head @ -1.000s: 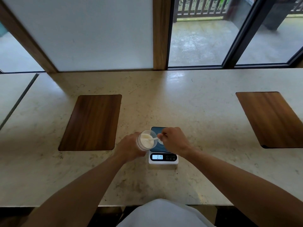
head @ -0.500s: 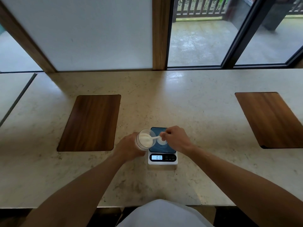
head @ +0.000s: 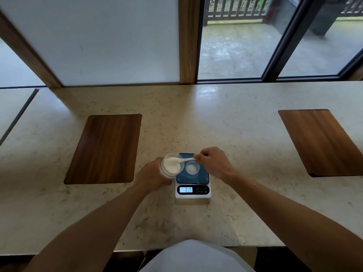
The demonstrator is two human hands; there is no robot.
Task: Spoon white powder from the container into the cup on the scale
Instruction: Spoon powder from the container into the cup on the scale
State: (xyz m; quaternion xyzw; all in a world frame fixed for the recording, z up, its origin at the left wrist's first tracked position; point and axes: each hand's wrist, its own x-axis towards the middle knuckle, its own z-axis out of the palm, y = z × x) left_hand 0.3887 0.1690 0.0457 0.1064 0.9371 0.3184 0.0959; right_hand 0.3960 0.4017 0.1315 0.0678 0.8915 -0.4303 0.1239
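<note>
A small digital scale (head: 193, 190) with a dark blue platform and a lit display sits near the counter's front edge. On its platform stands a little clear cup (head: 192, 167) with some white powder in it. My left hand (head: 152, 176) holds a clear container (head: 171, 166) of white powder, tilted toward the scale, just left of the cup. My right hand (head: 213, 161) pinches the handle of a white spoon (head: 185, 159), whose bowl reaches into the container's mouth.
The beige stone counter (head: 235, 134) carries two inset wooden panels, one at the left (head: 106, 148) and one at the right (head: 322, 142). A wall and glass windows rise along the back. The counter's front edge runs just above my torso.
My right hand has drawn back to the right, uncovering the cup on the scale. The spoon's bowl stays in the container. The display reads the same.
</note>
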